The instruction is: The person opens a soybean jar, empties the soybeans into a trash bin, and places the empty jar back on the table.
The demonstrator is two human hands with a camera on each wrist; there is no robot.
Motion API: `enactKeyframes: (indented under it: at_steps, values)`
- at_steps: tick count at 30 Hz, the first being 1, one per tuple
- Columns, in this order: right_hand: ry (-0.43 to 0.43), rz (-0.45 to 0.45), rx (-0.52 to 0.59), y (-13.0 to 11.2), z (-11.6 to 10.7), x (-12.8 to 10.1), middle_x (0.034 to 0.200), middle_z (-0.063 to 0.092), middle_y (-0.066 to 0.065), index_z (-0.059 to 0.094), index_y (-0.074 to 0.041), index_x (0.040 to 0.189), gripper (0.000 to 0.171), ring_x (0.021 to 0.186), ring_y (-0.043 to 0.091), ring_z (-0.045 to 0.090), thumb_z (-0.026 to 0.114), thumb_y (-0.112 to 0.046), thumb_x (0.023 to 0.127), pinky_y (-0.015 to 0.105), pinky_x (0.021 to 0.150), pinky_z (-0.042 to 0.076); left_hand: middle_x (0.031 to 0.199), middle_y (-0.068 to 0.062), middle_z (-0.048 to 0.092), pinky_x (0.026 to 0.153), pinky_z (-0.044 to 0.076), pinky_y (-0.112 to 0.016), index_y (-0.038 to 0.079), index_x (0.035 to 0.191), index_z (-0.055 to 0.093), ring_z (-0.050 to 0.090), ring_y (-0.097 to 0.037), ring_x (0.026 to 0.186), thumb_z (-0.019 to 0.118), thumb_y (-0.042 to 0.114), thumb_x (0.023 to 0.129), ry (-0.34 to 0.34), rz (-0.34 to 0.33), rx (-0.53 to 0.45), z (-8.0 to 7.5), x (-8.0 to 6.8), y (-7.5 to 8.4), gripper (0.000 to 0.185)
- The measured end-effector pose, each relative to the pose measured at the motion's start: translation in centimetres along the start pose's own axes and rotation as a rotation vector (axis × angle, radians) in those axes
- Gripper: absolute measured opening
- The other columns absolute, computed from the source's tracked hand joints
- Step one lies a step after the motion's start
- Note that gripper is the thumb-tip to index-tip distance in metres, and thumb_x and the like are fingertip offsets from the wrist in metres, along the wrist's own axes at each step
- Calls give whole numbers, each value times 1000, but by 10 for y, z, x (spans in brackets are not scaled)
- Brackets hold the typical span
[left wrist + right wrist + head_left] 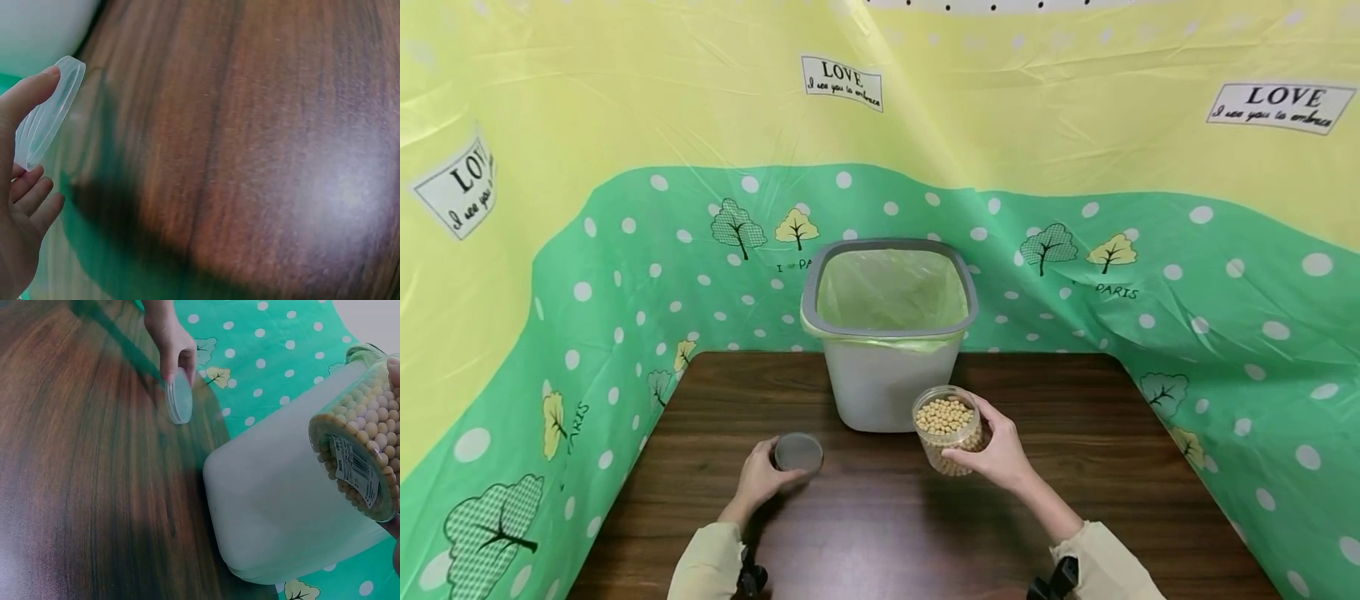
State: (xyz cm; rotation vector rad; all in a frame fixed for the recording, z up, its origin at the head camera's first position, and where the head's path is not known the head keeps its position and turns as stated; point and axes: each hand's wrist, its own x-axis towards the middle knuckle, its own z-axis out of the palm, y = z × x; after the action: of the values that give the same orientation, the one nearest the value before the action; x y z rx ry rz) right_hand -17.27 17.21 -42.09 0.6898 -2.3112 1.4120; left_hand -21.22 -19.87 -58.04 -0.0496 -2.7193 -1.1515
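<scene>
My right hand (1000,450) grips a clear jar (950,433) around its side, in front of the bin. The jar is uncovered and full of round, pale yellow beans that look like soybeans; it tilts slightly. On its base a white barcode label (355,469) shows in the right wrist view. At the left, my left hand (763,477) pinches a round translucent lid (799,452) by its rim, thumb on one side and fingers on the other. The left wrist view shows the lid (53,115) edge-on, above the table.
A grey-white bin (887,383) with a green liner bag (891,287) stands at the table's back edge. Dark wood-grain table (865,525) lies below both hands. Green and yellow printed sheeting (700,275) surrounds the table at the back and sides.
</scene>
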Motion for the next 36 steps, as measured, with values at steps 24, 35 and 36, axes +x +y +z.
enactKeyframes:
  at_steps: [24, 35, 36]
  values:
    - [47, -5, 55, 1, -1, -5, 115, 54, 27, 47, 12, 122, 75, 101, 23, 54, 80, 6, 54, 10, 84, 40, 109, -23, 56, 87, 40, -50, -10, 115, 55, 47, -39, 105, 82, 35, 59, -10, 40, 119, 8, -6, -11, 77]
    - [84, -53, -8, -12, -22, 4, 113, 54, 29, 45, 12, 124, 77, 99, 16, 54, 79, 8, 55, 10, 82, 40, 120, -31, 49, 93, 37, -53, -14, 125, 45, 44, -45, 113, 77, 36, 68, -81, 25, 59, -17, 8, 5, 82]
    - [89, -61, -24, -14, -25, 6, 113, 54, 29, 45, 12, 124, 77, 99, 15, 54, 79, 8, 54, 9, 82, 40, 123, -31, 47, 94, 36, -53, -12, 127, 43, 43, -44, 115, 76, 37, 70, -87, 20, 40, -22, 12, 12, 82]
